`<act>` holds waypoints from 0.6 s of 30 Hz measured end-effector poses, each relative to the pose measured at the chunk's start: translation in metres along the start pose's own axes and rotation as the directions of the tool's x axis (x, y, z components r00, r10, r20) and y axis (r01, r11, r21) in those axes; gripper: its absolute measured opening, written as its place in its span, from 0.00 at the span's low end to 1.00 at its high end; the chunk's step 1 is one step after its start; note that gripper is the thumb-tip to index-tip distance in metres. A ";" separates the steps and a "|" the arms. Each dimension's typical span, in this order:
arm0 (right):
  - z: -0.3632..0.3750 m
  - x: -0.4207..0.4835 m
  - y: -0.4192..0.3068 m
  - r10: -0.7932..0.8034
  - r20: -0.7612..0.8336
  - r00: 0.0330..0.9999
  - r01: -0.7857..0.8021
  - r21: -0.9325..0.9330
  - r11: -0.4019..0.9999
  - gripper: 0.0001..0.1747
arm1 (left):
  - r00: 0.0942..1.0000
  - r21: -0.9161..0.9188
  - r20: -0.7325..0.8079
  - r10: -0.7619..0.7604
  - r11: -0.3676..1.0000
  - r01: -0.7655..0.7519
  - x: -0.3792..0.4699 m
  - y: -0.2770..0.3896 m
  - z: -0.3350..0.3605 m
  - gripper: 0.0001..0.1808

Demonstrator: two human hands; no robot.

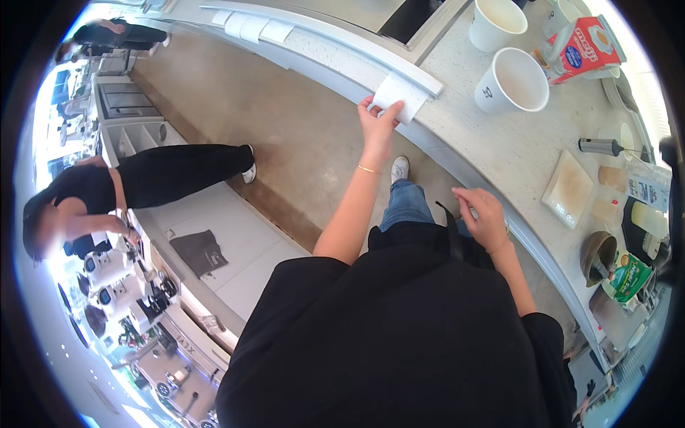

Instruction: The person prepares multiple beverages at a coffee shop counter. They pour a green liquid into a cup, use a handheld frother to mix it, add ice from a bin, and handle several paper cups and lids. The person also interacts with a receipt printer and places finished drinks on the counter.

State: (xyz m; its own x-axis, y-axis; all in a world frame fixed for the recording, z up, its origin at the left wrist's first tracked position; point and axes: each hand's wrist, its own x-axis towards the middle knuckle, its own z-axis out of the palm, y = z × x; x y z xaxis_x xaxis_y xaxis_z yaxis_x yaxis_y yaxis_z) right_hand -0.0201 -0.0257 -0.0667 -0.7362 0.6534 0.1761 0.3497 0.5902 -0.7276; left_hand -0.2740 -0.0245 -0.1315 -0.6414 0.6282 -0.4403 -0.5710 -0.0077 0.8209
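Observation:
My left hand [381,125] reaches to the counter's edge and pinches a white paper slip [402,99] between thumb and fingers. The slip's upper end meets a long pale metal rail [369,56] along the counter. My right hand [481,216] hangs in front of the counter, loosely bent, with nothing visible in it. A black strap [450,224] dangles beside it from my dark clothing. Closest on the countertop [455,128] is a white paper cup [516,80] with a handwritten mark; a second cup [497,24] stands behind it.
A Meiji carton [588,48], a handheld frother [602,146], a digital scale [568,187], a brown bowl [598,257] and a green packet [629,278] occupy the counter. More paper slips [249,27] hang farther along. A person in black [85,192] works at the opposite counter, near coffee grinders [107,281].

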 end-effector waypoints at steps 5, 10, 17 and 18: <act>0.027 0.060 -0.017 -0.065 -0.061 0.996 0.065 -0.014 0.998 0.16 | 0.999 0.062 -0.033 0.022 0.998 -0.020 -0.001 0.004 -0.004 0.41; 0.049 0.097 -0.008 -0.150 -0.125 0.981 0.095 -0.369 0.925 0.23 | 0.773 0.677 -0.044 0.633 0.588 -0.443 0.042 0.056 -0.037 0.41; 0.063 0.104 0.017 -0.221 -0.081 0.972 0.148 -0.518 0.843 0.30 | 0.619 0.873 0.461 0.636 -0.199 -0.446 0.169 0.150 -0.087 0.38; 0.063 0.106 0.016 -0.206 -0.089 0.974 0.130 -0.525 0.841 0.30 | 0.637 0.873 0.466 0.614 -0.203 -0.443 0.175 0.150 -0.089 0.39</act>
State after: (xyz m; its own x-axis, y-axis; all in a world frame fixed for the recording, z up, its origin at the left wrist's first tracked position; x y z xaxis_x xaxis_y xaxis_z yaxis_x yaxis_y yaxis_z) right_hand -0.1289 0.0229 -0.1015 -0.7382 0.5570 0.3805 0.5023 0.8304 -0.2410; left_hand -0.5179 0.0151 -0.1181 -0.5201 0.7584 0.3927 0.8477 0.4023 0.3458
